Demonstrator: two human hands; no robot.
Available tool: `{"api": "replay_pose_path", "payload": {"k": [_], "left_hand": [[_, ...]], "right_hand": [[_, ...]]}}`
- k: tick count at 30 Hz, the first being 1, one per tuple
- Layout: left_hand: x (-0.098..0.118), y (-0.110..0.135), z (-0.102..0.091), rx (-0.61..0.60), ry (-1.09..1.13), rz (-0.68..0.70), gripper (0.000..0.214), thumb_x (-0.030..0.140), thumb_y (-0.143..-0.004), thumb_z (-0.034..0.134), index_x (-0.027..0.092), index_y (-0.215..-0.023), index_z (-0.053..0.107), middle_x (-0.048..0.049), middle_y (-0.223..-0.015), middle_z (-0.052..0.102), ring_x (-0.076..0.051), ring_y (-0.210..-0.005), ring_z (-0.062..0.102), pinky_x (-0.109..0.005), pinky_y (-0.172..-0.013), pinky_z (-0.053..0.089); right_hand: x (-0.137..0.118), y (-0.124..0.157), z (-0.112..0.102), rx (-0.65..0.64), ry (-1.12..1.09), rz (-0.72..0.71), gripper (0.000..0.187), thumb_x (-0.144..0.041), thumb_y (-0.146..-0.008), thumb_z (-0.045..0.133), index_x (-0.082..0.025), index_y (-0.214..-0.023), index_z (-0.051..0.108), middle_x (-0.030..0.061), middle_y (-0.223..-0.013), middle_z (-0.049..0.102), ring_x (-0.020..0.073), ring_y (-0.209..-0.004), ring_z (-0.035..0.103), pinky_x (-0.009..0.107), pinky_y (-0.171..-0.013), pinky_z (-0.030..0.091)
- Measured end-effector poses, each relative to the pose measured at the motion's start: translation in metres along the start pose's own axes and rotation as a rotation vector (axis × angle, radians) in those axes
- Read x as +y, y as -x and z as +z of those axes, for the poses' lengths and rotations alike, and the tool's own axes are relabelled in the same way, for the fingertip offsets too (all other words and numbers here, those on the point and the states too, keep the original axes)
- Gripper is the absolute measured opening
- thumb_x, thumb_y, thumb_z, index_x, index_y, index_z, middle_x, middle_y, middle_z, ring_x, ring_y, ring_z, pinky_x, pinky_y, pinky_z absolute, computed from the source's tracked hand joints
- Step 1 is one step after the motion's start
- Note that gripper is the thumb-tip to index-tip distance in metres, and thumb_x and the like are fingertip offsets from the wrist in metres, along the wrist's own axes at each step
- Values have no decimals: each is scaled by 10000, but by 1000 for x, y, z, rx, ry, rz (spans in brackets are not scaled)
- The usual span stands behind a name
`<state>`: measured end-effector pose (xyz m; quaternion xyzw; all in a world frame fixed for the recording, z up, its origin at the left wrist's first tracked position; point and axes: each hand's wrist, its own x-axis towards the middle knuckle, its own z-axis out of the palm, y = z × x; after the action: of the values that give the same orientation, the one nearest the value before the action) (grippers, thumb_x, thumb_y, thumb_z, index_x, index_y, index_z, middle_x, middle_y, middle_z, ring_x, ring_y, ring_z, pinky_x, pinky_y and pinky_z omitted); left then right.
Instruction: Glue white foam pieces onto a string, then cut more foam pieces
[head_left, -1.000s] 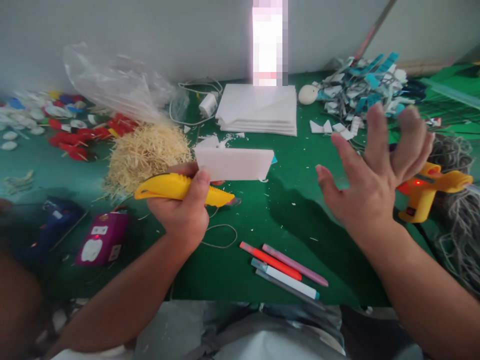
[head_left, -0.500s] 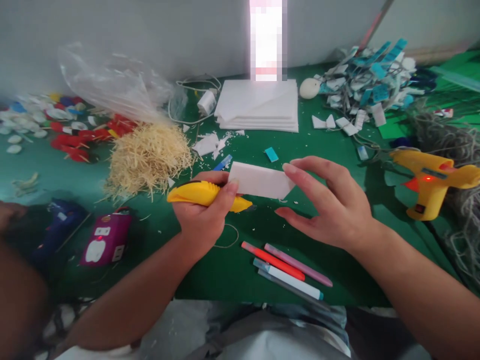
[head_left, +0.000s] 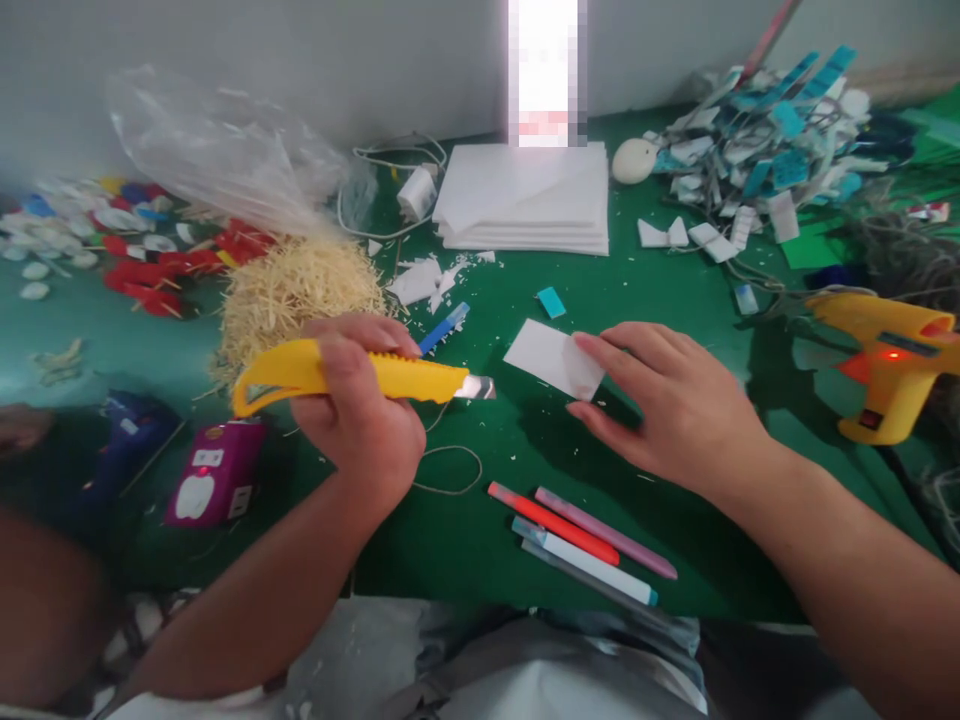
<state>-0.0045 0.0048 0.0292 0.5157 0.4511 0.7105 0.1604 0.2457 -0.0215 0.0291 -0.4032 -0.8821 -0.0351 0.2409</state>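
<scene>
My left hand (head_left: 360, 395) is closed around a yellow utility knife (head_left: 420, 378), its metal blade (head_left: 477, 387) bare and pointing right. To the right of the blade, my right hand (head_left: 660, 400) pinches the right end of a small white rectangular foam piece (head_left: 544, 355) between thumb and fingers. Knife and foam piece are apart. Just behind the foam piece lies a small blue scrap (head_left: 551, 302). A blue pen (head_left: 444, 328) rests on the table beyond the knife.
Several pens (head_left: 555, 523) lie near the front edge. A yellow glue gun (head_left: 885, 360) with a lit red light stands at right, a purple power socket (head_left: 214, 472) at left. Behind are straw (head_left: 300, 300), stacked white sheets (head_left: 525, 195) and a pile of blue-white scraps (head_left: 772, 160). Another person's hand (head_left: 22, 428) shows far left.
My left hand has let go of the white foam piece and moved left, turning the utility knife so its blade shows longer. My right hand now holds the foam piece, lower and further right.
</scene>
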Motion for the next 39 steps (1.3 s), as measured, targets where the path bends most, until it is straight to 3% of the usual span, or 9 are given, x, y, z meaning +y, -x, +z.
{"api": "replay_pose_path", "payload": {"k": [5,10,14,20,23,27,31,35,39], "left_hand": [[-10,-1,0,-9,42,196,461,648,-947,662,241,-755,561,24,-699,493,-140,-671,618,-410,-571,494],[-18,-1,-2,-133,-46,322,336,566,-1021,589,259,-888,613,-17,-803,605,-173,-763,653,-335,-506,483],[-24,2,-3,-138,-75,504,332,575,-995,671,248,-954,626,5,-773,594,-169,-734,705,-336,-627,607],[-24,8,-6,-366,-45,440,223,456,-993,694,280,-1101,608,-50,-972,764,-239,-918,819,-309,-601,631],[-22,7,-6,-451,-60,423,186,407,-975,698,265,-1040,598,-94,-1032,817,-265,-906,831,-312,-578,640],[-24,8,-6,-483,-88,404,168,414,-978,665,258,-991,604,-84,-956,828,-276,-862,836,-371,-679,698],[-28,14,-6,-522,-79,301,234,480,-980,698,248,-997,678,-78,-949,824,-281,-875,840,-393,-773,723],[-30,16,-6,-567,-32,339,147,354,-995,712,263,-1109,703,-80,-1057,826,-271,-970,839,-386,-857,725],[-30,14,-7,-616,18,378,219,287,-1028,665,273,-1246,641,-60,-1118,813,-261,-1064,825,-382,-929,713]], "right_hand": [[0,6,9,-117,-19,100,472,-347,-978,676,-141,-1398,609,283,-1450,650,430,-1294,677,642,-971,625],[0,4,10,-139,-62,30,376,-317,-1014,630,-126,-1336,667,258,-1366,713,410,-1253,703,645,-987,630],[1,3,14,-161,-31,-24,352,-235,-1018,598,-53,-1299,709,265,-1333,747,396,-1213,730,610,-956,660],[2,4,16,-176,-65,-105,354,-179,-1023,561,-58,-1308,733,217,-1421,735,345,-1265,725,538,-1011,657],[3,4,17,-209,-71,-133,376,-177,-1034,533,-63,-1329,735,199,-1390,757,334,-1247,734,518,-1011,655],[5,4,19,-205,-77,-132,384,-166,-1049,497,-83,-1326,749,181,-1374,768,326,-1240,733,523,-998,655],[6,4,20,-188,-51,-145,385,-171,-1060,473,-85,-1300,763,155,-1367,778,310,-1213,743,488,-986,654],[8,6,21,-213,-66,-111,399,-182,-1062,468,-140,-1343,749,113,-1421,757,291,-1251,725,474,-1016,635],[8,6,21,-217,-96,-107,394,-184,-1056,490,-126,-1352,743,116,-1437,747,303,-1257,718,474,-1020,631]]}}
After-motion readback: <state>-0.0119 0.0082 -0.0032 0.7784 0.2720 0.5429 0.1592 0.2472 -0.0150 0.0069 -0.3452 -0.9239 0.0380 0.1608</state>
